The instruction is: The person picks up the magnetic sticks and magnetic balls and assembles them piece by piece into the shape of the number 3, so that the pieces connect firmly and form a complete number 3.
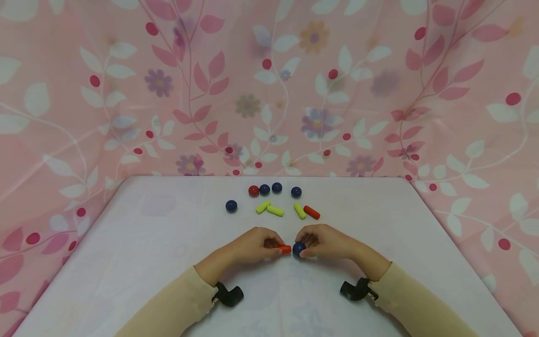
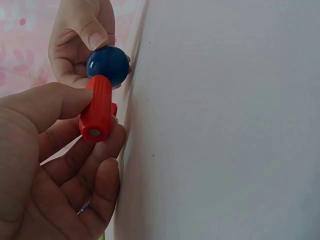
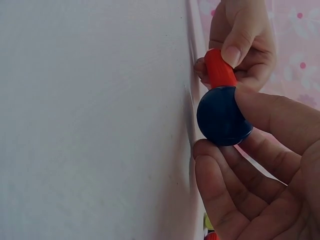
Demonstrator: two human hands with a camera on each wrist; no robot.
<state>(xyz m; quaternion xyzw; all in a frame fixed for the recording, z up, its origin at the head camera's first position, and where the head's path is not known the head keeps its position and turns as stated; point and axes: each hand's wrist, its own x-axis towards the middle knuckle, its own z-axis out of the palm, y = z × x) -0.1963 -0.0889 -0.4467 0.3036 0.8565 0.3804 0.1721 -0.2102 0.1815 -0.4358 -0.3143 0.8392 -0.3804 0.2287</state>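
My left hand (image 1: 258, 245) pinches a red magnetic rod (image 2: 96, 111) between thumb and fingers. A small metal disc shows in the rod's near end in the left wrist view. Thumb and fingertips of my right hand (image 1: 328, 242) hold a glossy dark blue ball (image 3: 223, 116). Rod and ball are lined up end to end just above the white table (image 1: 147, 262). The head view shows a slim gap between them, while in both wrist views they overlap, so contact is hard to judge there.
Toward the table's back lie a red ball (image 1: 253, 190) and several blue balls, one (image 1: 231, 206) off to the left. Nearer are three yellow-green rods, one (image 1: 275, 211) in the middle, and another red rod (image 1: 311, 212). A pink floral cloth (image 1: 269, 117) hangs behind.
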